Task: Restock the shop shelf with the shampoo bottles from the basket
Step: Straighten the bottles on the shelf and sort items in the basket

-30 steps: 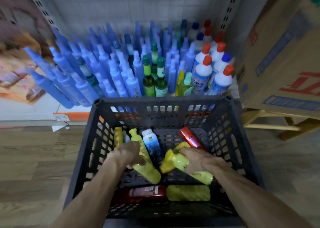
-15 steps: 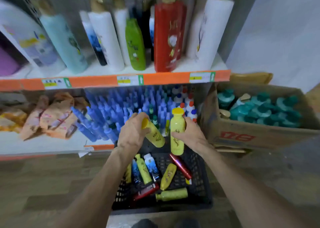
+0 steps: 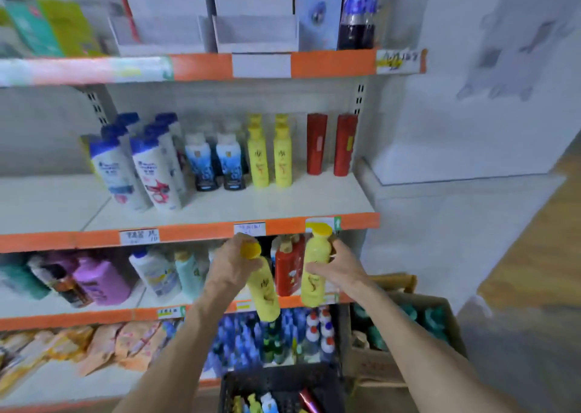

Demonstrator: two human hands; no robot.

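Shop aisle: white shelving with orange price rails, pale wall at 3 o'clock, wood-look floor at 4 o'clock. Middle shelf at the centre, carrying from 9 towards 3 o'clock: white bottles with blue caps, dark bottles with blue labels, two upright yellow bottles side by side, two red bottles. Bare board in front of the row.

Just below the centre, towards 6 o'clock, two raised forearms. Left hand wrapped round the neck and shoulder of a first yellow shampoo bottle, cap up, body tilted with its base swung towards 5 o'clock. Right hand curled round the waist of a second yellow shampoo bottle, held near upright, cap level with the middle shelf's orange rail. Hands apart; the held bottles near each other without touching, both lower than the middle shelf and in front of it.

Black basket at 6 o'clock on the bottom edge, holding loose bottles in yellow, blue-and-white and red. Open cardboard box at 5 o'clock, just beside the basket, filled with teal-topped goods. Behind the hands, blurred: a purple bottle at 8 o'clock, a large red bottle between the held bottles, blue bottles one shelf lower.
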